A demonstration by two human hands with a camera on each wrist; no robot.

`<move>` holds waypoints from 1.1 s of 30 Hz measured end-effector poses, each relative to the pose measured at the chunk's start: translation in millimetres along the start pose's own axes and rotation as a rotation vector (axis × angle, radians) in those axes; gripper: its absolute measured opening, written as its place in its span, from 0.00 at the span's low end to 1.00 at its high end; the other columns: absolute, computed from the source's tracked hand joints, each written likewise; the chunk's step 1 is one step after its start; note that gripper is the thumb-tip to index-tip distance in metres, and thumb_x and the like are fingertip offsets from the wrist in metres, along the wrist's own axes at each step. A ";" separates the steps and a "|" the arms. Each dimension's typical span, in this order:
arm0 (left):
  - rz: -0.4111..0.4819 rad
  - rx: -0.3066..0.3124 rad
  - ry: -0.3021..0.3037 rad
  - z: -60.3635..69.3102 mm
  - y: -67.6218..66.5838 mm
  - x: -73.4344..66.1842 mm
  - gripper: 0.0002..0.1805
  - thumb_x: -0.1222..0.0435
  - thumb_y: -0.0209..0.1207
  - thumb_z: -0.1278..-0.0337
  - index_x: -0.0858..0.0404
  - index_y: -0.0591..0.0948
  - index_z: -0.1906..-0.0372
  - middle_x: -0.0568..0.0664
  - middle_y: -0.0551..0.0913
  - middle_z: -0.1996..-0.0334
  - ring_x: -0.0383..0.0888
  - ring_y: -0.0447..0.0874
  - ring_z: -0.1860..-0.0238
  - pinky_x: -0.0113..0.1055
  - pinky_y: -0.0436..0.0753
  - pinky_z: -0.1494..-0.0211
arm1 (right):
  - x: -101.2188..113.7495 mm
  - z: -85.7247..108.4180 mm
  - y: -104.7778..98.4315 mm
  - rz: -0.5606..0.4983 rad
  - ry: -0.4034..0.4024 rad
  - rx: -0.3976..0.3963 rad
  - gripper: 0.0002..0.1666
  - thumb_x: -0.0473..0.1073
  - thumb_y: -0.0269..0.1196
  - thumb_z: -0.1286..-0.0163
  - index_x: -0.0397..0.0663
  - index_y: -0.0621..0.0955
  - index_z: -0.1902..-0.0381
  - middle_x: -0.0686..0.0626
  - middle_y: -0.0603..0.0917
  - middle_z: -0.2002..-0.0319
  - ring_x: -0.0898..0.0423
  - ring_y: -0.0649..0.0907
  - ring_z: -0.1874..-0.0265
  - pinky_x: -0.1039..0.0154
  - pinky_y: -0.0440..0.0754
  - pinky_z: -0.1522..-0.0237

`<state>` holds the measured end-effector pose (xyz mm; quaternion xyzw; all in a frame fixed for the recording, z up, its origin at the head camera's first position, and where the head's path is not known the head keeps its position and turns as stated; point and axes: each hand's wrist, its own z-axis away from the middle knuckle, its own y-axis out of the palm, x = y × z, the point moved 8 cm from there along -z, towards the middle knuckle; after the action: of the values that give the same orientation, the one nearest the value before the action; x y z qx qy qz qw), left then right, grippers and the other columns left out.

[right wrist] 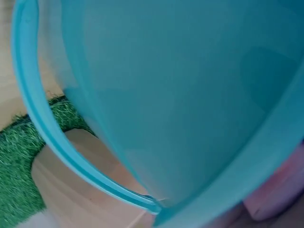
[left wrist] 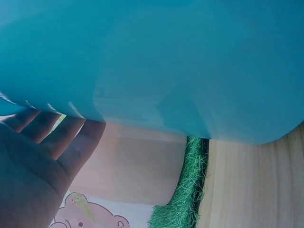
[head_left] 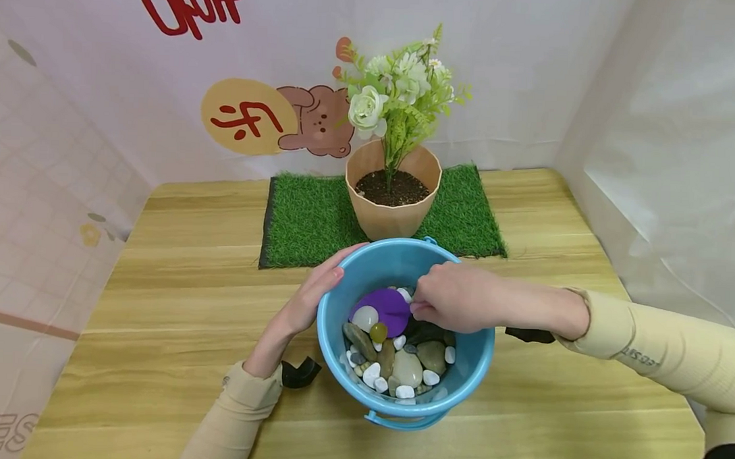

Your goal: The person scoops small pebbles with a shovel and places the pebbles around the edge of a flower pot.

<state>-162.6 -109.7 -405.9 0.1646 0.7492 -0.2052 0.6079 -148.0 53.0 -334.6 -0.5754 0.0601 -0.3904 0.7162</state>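
Observation:
A light blue bucket [head_left: 329, 363] stands on the wooden table, holding stones of several sizes and colours. Along its outer left side rests my left hand [head_left: 307, 298], fingers extended against the wall. The left wrist view shows those fingers [left wrist: 76, 147] touching the bucket [left wrist: 156, 61]. My right hand [head_left: 456, 297] reaches inside over the far right rim, its curled fingers pinching a purple shovel-like piece [head_left: 389, 310] at its right end. A whitish stone [head_left: 365, 317] and an olive-yellow round stone [head_left: 379, 332] lie against the purple piece. The right wrist view mostly shows the bucket wall [right wrist: 166, 95].
Behind the bucket, a peach flowerpot [head_left: 389, 220] with soil and white flowers [head_left: 403, 89] stands on a green grass mat [head_left: 307, 220]. The bucket's handle [head_left: 406, 423] hangs at the near side. A white cloth backdrop [head_left: 512, 79] surrounds the table [head_left: 177, 283].

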 end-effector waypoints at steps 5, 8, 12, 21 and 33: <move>0.009 -0.004 -0.013 0.7 0.0 0.0 0.34 0.57 0.34 0.22 0.67 0.59 0.18 0.69 0.69 0.24 0.69 0.72 0.26 0.44 0.81 0.27 | -4.4 -0.2 1.3 -0.102 -0.005 0.063 0.33 0.41 0.60 0.22 0.60 0.60 0.86 0.62 0.54 0.85 0.66 0.57 0.84 0.74 0.53 0.77; 0.019 -0.004 -0.017 1.0 0.3 0.0 0.34 0.57 0.34 0.22 0.66 0.59 0.18 0.69 0.69 0.24 0.69 0.72 0.26 0.44 0.82 0.27 | -6.1 -0.1 1.1 -0.122 0.004 0.088 0.33 0.42 0.61 0.21 0.61 0.61 0.87 0.62 0.55 0.86 0.66 0.58 0.84 0.74 0.54 0.77; 0.024 0.000 -0.017 0.9 1.0 -0.1 0.34 0.57 0.34 0.22 0.67 0.59 0.18 0.70 0.68 0.24 0.70 0.72 0.26 0.50 0.81 0.27 | -6.6 1.8 -0.7 -0.127 0.019 0.096 0.32 0.44 0.60 0.21 0.61 0.63 0.86 0.62 0.56 0.86 0.66 0.59 0.84 0.74 0.56 0.77; 0.021 0.001 -0.006 0.9 1.2 -0.4 0.34 0.57 0.34 0.21 0.67 0.58 0.18 0.70 0.68 0.23 0.70 0.72 0.26 0.51 0.81 0.26 | -5.0 10.2 -11.8 -0.155 0.013 0.074 0.29 0.48 0.60 0.20 0.61 0.67 0.86 0.63 0.58 0.85 0.67 0.60 0.83 0.74 0.57 0.76; 0.008 0.002 -0.014 0.3 0.2 -0.2 0.35 0.56 0.34 0.21 0.66 0.59 0.17 0.67 0.67 0.22 0.68 0.71 0.24 0.53 0.77 0.23 | -7.1 25.3 -24.4 -0.243 -0.073 0.022 0.22 0.52 0.60 0.20 0.64 0.76 0.79 0.64 0.56 0.82 0.70 0.55 0.81 0.73 0.52 0.76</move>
<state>-162.2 -109.7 -405.8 0.1668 0.7440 -0.2047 0.6138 -151.3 76.3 -307.6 -0.5844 -0.0404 -0.4538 0.6715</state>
